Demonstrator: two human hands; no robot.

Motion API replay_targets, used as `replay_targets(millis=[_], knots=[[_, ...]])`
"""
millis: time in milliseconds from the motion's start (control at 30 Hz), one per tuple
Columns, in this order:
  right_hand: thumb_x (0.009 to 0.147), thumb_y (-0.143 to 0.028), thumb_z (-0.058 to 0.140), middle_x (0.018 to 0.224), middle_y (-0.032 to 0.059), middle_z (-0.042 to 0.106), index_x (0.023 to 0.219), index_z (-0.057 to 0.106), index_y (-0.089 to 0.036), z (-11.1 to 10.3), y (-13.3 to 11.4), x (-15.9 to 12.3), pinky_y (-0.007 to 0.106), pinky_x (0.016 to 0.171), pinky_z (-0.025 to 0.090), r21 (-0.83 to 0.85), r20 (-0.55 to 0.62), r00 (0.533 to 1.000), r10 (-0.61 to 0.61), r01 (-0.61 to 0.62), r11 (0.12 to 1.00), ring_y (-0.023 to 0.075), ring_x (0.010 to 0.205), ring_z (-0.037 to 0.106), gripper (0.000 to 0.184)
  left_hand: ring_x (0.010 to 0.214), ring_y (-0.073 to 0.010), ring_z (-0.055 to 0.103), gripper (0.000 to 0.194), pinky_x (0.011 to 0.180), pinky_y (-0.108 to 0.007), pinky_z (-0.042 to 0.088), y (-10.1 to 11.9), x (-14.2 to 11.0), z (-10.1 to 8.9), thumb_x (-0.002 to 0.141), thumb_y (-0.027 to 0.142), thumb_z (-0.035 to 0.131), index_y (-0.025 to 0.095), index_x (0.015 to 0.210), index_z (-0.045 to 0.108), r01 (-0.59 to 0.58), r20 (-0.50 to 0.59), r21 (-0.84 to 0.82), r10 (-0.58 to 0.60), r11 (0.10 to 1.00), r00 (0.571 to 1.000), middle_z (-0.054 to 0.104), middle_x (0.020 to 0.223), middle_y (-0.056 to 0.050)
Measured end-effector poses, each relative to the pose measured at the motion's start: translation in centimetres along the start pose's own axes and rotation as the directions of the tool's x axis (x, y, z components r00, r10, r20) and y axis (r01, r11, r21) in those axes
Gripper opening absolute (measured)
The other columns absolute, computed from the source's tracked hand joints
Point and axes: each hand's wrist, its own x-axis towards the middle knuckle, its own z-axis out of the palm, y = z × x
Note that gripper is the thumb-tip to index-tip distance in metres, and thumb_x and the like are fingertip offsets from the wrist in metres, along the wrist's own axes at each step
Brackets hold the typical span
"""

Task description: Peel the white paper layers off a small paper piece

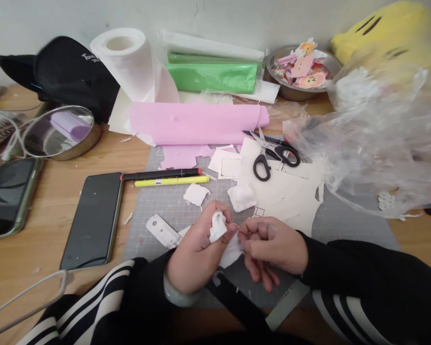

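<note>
My left hand (197, 251) is closed round a crumpled piece of white tissue (218, 226), part of which pokes out above the thumb. More of the tissue hangs below, between the two hands. On the right, the thumb and forefinger of my right hand (275, 247) are pinched together at the tissue's edge, while its lower fingers hang loose. Just beyond the hands lie two small white padded pieces (196, 194), (242, 195) on the grey cutting mat (143, 201). A steel ruler (162, 231) lies partly under my left hand.
Black-handled scissors (262, 167) rest on cut white card (290, 191). Behind are pink paper (197, 124), a paper roll (124, 62) and green packs (213, 76). Two pens (172, 181) and a phone (91, 220) lie left. Clear plastic bags (377, 139) and a bowl (294, 91) stand right.
</note>
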Motion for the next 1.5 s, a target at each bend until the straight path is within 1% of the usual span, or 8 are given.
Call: replay_targets(millis=[400, 533, 667, 733, 833, 933, 1200, 1500], knots=[[0.063, -0.017, 0.045, 0.040, -0.0052, 0.054, 0.064, 0.037, -0.016, -0.1, -0.5, -0.2, 0.011, 0.024, 0.030, 0.043, -0.074, 0.995, -0.060, 0.064, 0.997, 0.0072, 0.028, 0.047, 0.008, 0.049, -0.0065, 0.031, 0.018, 0.047, -0.021, 0.028, 0.0, 0.1, -0.1, 0.082, 0.037, 0.043, 0.020, 0.080, 0.038, 0.040, -0.038, -0.031, -0.042, 0.999, 0.998, 0.035, 0.060, 0.005], [0.063, -0.023, 0.049, 0.039, -0.0054, 0.052, 0.065, 0.037, -0.016, -0.5, -1.0, -0.2, 0.012, 0.023, 0.029, 0.082, -0.182, 0.975, -0.124, 0.141, 0.987, 0.0076, 0.027, 0.046, 0.014, 0.050, -0.0068, 0.032, 0.018, 0.050, -0.022, 0.029, -0.2, 0.1, 0.0, 0.082, 0.036, 0.044, 0.020, 0.080, 0.037, 0.035, -0.047, -0.071, -0.039, 0.997, 0.998, 0.035, 0.060, 0.005], [0.070, -0.028, 0.046, 0.038, -0.0064, 0.050, 0.067, 0.037, -0.017, -0.9, -1.2, -0.2, 0.013, 0.023, 0.029, 0.132, -0.280, 0.942, -0.184, 0.227, 0.965, 0.0076, 0.026, 0.045, 0.014, 0.051, -0.0065, 0.032, 0.016, 0.051, -0.022, 0.030, -0.3, 0.1, -0.1, 0.083, 0.035, 0.044, 0.020, 0.080, 0.037, 0.031, -0.040, -0.080, -0.034, 0.996, 0.999, 0.036, 0.062, 0.005], [0.071, -0.028, 0.046, 0.039, -0.0058, 0.051, 0.068, 0.037, -0.017, -0.8, -1.1, -0.2, 0.013, 0.023, 0.030, 0.124, -0.245, 0.953, -0.180, 0.215, 0.969, 0.0081, 0.026, 0.046, 0.015, 0.051, -0.0065, 0.032, 0.015, 0.050, -0.021, 0.029, -0.3, 0.1, -0.1, 0.083, 0.035, 0.043, 0.020, 0.081, 0.038, 0.027, -0.037, -0.052, -0.029, 0.998, 0.999, 0.035, 0.062, 0.005], [0.070, -0.028, 0.048, 0.042, -0.0044, 0.055, 0.071, 0.038, -0.016, -0.4, -0.6, -0.2, 0.013, 0.025, 0.033, 0.068, -0.126, 0.982, -0.143, 0.153, 0.986, 0.0086, 0.029, 0.049, 0.016, 0.052, -0.0067, 0.032, 0.015, 0.049, -0.021, 0.028, -0.2, 0.1, -0.1, 0.084, 0.034, 0.042, 0.020, 0.081, 0.038, 0.016, -0.011, -0.014, -0.016, 1.000, 1.000, 0.035, 0.062, 0.005], [0.070, -0.025, 0.049, 0.044, -0.0045, 0.056, 0.072, 0.040, -0.015, -0.1, -0.2, -0.2, 0.012, 0.027, 0.034, 0.028, -0.058, 0.991, -0.121, 0.123, 0.992, 0.0075, 0.030, 0.050, 0.014, 0.053, -0.0067, 0.032, 0.013, 0.049, -0.020, 0.029, -0.2, 0.1, -0.1, 0.084, 0.033, 0.040, 0.020, 0.081, 0.037, -0.007, 0.012, 0.005, 0.007, 1.000, 1.000, 0.035, 0.063, 0.005], [0.064, -0.014, 0.044, 0.043, -0.0052, 0.055, 0.064, 0.040, -0.014, 0.2, -0.2, -0.2, 0.009, 0.026, 0.032, -0.011, -0.060, 0.995, -0.077, 0.076, 0.997, 0.0053, 0.030, 0.048, 0.004, 0.057, -0.0076, 0.035, 0.015, 0.053, -0.021, 0.032, -0.3, 0.1, -0.1, 0.084, 0.032, 0.039, 0.018, 0.080, 0.038, -0.036, 0.032, 0.105, 0.033, 0.994, 0.999, 0.038, 0.065, 0.004], [0.058, -0.008, 0.039, 0.040, -0.0063, 0.054, 0.062, 0.039, -0.015, 0.4, -0.1, -0.2, 0.010, 0.025, 0.030, -0.055, -0.069, 0.997, -0.039, 0.035, 0.998, 0.0054, 0.028, 0.046, 0.008, 0.057, -0.0069, 0.034, 0.012, 0.053, -0.020, 0.032, -0.2, 0.2, 0.0, 0.085, 0.030, 0.039, 0.019, 0.080, 0.037, -0.038, 0.024, 0.092, 0.036, 0.995, 0.999, 0.038, 0.066, 0.004]])
